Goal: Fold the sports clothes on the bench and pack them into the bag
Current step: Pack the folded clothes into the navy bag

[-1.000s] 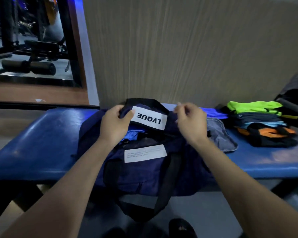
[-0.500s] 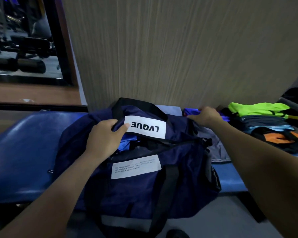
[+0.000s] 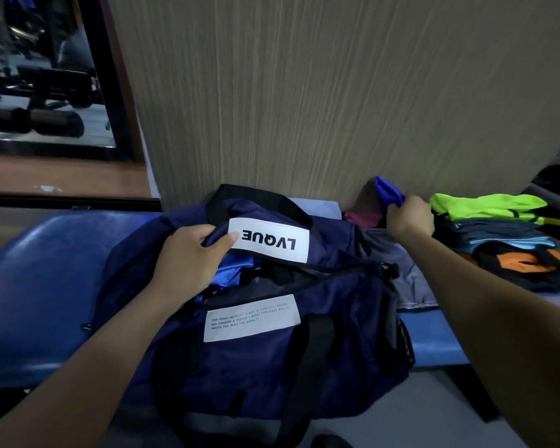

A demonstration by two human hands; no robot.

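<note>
My right hand (image 3: 409, 218) pinches the blue garment (image 3: 389, 194), my left hand (image 3: 188, 258) grips the bag (image 3: 272, 344) mouth open; next, folding needs both hands.

navy bag (image 3: 343, 321), white patch (image 3: 269, 239) reads "LVQUE" upside down, 2nd white label (image 3: 251, 317) small print, mostly illegible

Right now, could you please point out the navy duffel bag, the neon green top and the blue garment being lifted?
navy duffel bag (image 3: 337, 344): head view, front panel.
neon green top (image 3: 485, 205): head view, top of the pile.
blue garment (image 3: 389, 192): head view, bunched fabric above the right hand (image 3: 409, 218).
</note>
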